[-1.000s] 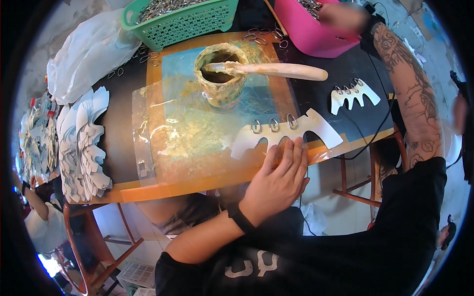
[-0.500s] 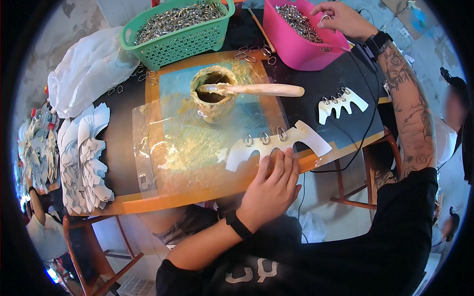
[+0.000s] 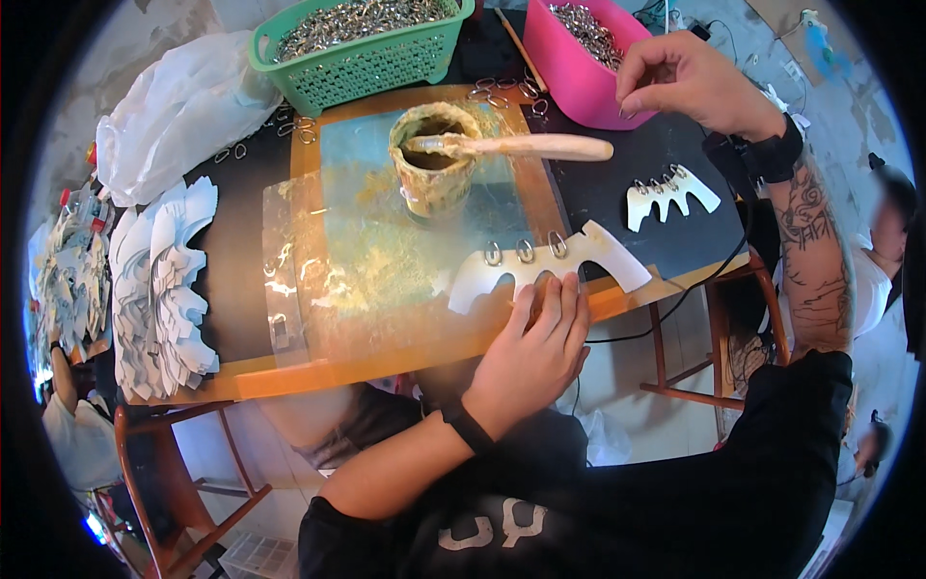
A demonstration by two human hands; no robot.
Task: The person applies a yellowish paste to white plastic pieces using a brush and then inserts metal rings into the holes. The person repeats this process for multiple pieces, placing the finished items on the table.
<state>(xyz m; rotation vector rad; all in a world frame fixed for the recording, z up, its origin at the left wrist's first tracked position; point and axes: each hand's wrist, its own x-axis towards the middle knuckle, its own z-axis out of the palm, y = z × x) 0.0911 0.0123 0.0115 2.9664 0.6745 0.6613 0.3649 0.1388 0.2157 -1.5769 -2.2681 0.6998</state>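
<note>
My left hand (image 3: 540,338) lies with fingers stretched out, its fingertips on the lower edge of a white scalloped piece (image 3: 603,253) at the table's front edge. Three oval metal rings (image 3: 525,251) sit along that piece's upper side. Over the near side of the pink basket (image 3: 588,82), my right hand (image 3: 690,85) is raised in a pinch, a thin metal ring (image 3: 621,110) just showing at the fingertips. To the right lies a smaller-looking white scalloped piece (image 3: 705,190) bearing several rings. A glue-crusted pot (image 3: 429,188) stands mid-table, with a wooden-handled brush (image 3: 540,146) resting across its mouth.
A green basket (image 3: 371,69) heaped with metal rings stands at the back. Stacked white pieces (image 3: 164,289) and a white plastic bag (image 3: 183,116) lie at left. Loose rings (image 3: 497,92) are scattered behind the pot. A black cable (image 3: 694,289) hangs past the table's right edge.
My right hand has come up out of the pink basket and moved nearer, with its fingers pinched. My left hand remains on the white piece. The whole view has shifted slightly.
</note>
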